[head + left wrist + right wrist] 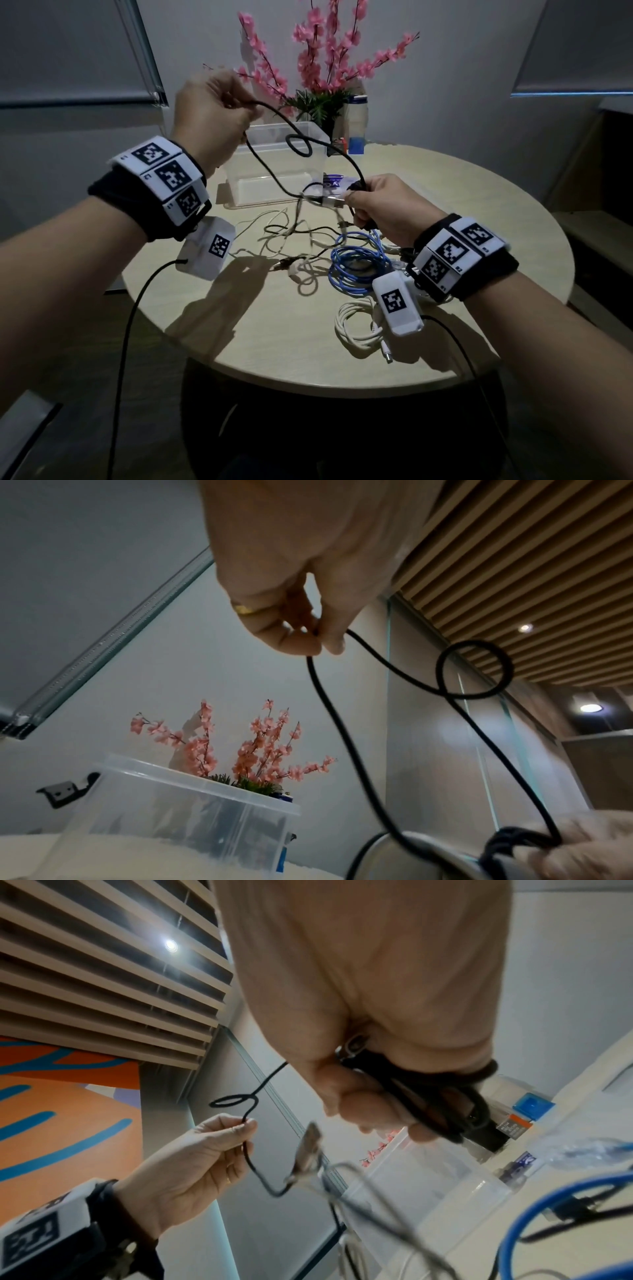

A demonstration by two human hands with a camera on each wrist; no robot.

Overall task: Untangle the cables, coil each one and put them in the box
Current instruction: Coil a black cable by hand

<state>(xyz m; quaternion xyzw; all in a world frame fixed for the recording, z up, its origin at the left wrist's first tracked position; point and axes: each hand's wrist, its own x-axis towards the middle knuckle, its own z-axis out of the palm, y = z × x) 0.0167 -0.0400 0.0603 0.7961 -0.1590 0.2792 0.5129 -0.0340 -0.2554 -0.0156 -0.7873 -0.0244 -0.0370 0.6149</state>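
Note:
A thin black cable hangs in the air between my hands with a small loop in its middle. My left hand is raised above the table and pinches one stretch of it between thumb and fingertips. My right hand grips several coiled turns of the same black cable, with a silver plug sticking out at its fingertips. A clear plastic box stands open behind the hands. On the table lie a tangle of thin black and white cables, a blue cable and a coiled white cable.
The round beige table carries a pot of pink flowers and a small blue-and-white container behind the box. Wrist camera leads hang off the front edge. A dark bench stands at the right.

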